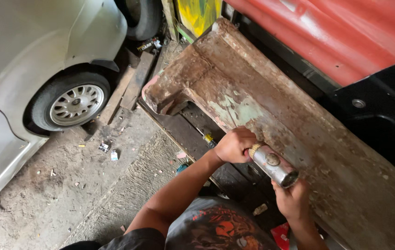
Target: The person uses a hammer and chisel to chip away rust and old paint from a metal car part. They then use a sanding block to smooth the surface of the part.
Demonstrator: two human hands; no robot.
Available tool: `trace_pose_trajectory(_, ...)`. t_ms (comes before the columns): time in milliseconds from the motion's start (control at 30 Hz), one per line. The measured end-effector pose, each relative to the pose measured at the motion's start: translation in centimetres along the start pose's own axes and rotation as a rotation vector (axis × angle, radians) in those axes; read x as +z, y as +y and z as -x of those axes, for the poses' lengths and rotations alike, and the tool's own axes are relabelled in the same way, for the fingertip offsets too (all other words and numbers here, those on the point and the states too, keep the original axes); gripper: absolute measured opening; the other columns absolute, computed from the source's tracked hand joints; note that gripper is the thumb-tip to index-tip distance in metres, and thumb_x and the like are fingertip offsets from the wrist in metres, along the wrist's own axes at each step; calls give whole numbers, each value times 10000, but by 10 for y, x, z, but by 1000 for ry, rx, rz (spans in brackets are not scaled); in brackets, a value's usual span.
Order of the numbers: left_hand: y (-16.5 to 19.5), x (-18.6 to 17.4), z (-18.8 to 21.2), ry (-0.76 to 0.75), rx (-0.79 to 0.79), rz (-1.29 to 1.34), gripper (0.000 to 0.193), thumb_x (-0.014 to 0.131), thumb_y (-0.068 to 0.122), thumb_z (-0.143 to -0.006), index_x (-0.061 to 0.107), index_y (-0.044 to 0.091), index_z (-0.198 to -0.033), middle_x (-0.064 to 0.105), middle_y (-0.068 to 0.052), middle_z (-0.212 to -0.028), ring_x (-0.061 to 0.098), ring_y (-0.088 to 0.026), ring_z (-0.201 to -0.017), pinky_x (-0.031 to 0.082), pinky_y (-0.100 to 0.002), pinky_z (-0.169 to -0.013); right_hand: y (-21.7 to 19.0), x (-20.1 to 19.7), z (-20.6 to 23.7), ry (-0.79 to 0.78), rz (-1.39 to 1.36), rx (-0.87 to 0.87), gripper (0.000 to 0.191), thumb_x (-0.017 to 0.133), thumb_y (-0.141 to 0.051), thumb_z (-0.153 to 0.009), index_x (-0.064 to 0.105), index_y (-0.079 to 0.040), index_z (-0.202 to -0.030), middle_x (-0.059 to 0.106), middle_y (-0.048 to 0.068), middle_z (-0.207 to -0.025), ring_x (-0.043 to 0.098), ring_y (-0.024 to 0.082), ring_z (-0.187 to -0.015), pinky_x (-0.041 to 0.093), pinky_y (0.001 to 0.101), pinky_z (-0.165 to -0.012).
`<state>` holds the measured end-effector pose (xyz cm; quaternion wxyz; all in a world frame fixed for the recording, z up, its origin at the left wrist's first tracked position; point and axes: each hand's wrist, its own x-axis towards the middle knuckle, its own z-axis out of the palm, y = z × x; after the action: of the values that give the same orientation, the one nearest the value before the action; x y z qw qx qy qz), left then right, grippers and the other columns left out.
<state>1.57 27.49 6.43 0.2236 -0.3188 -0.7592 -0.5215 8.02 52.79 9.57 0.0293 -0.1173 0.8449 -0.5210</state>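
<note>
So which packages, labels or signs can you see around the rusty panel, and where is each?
Dark printed packet: on the ground by the tyre at top, flat, black with light markings.
Small printed scraps: on the dirt floor near the white car's wheel, pale and crumpled.
Red printed wrapper: bottom edge, beside the right hand, red with white.
Yellow-green painted board: top centre, upright.
No screens.

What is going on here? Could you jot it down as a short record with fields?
Setting: a garage with a dirt floor
Left hand: gripping one end of a metal cylinder
Right hand: under the cylinder's open end
Work surface: a rusty metal panel with flaking paint, which the cylinder lies against
Nearby: a white car with its wheel, wooden planks, a red body panel
</note>
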Motion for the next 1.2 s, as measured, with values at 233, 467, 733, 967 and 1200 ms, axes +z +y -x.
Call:
trace_pose_trajectory(233,-5,-9,-8,60,-54,30,97,579,64,-645,556,61,-739,590,-123,-757,602,-362,-751,516,-451,-759,-6,0,-2,-25,-53,92,90,646,-14,-907,678,28,-979,580,-2,-629,539,83,-538,412,278,-485)
trace_pose_trajectory(467,-7,1,-7,4,-53,-22,75,587,63,-660,528,66,-707,543,-115,-708,583,-361,-704,519,-456,-750,-9,-7,-2,-16,-84,-96,384,603,-24,-925,659,-25,-1304,679,31,-774,592,106,-613,449,261,-528)
trace_pose_trajectory(733,-22,-4,-7,12,28,-23,95,616,108,-677,534,81,-716,586,-104,-738,615,-336,-719,524,-454,-744,0,-1,2,-49,247,-88,339,796,-120,-807,696,-36,-1120,771,171,-899,786,214,-842,585,356,-710)
trace_pose_trajectory(967,-22,-10,-6,-3,-53,-27,119,595,91,-613,530,68,-711,544,-122,-707,582,-367,-708,507,-467,-726,-25,8,-7,-6,192,-142,534,793,-65,-787,674,-26,-1306,746,178,-1136,745,247,-980,575,367,-833)
trace_pose_trajectory(1200,-22,-9,-5,34,-64,-11,110,592,46,-635,525,63,-721,560,-133,-734,582,-385,-736,501,-467,-732,-45,9,-11,19,27,-249,524,664,24,-816,636,4,-1339,720,182,-1271,701,281,-1080,536,360,-883)
